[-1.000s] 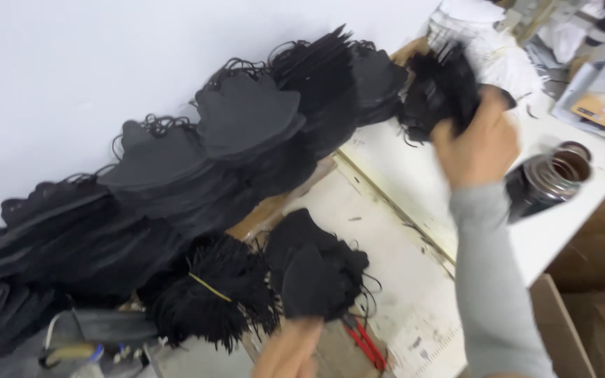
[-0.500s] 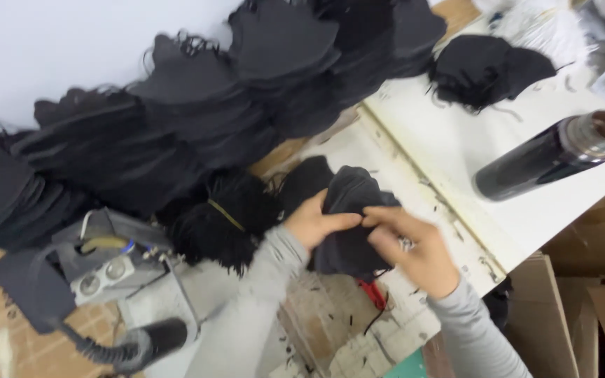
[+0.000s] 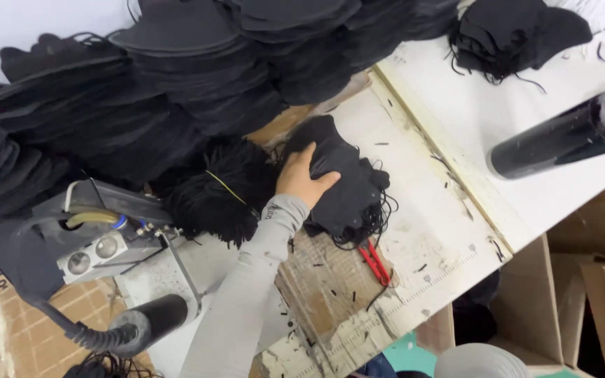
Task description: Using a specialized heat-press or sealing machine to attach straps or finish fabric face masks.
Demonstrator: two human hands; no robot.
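My left hand point(image 3: 304, 179) lies palm down on a small stack of black fabric masks point(image 3: 348, 196) on the worn white bench, fingers spread over its top, thumb towards the right. Its grey sleeve point(image 3: 246, 294) runs in from the bottom edge. Thin black ear loops trail out from under the stack. Just left of the hand sits a bushy bundle of black cords point(image 3: 215, 192) bound with a yellow tie. My right hand is out of view.
Long rows of stacked black masks point(image 3: 197, 77) fill the back. Another black pile point(image 3: 512, 35) lies at top right. A black flask point(image 3: 561, 136) lies on the white table. Red snips point(image 3: 376, 262) are near the stack, a grey machine head point(image 3: 106, 241) at left, cardboard boxes point(image 3: 596, 287) at right.
My right hand has left the stack and gone out of view. The left hand now rests alone on top of the mask stack, and the camera has dipped lower.
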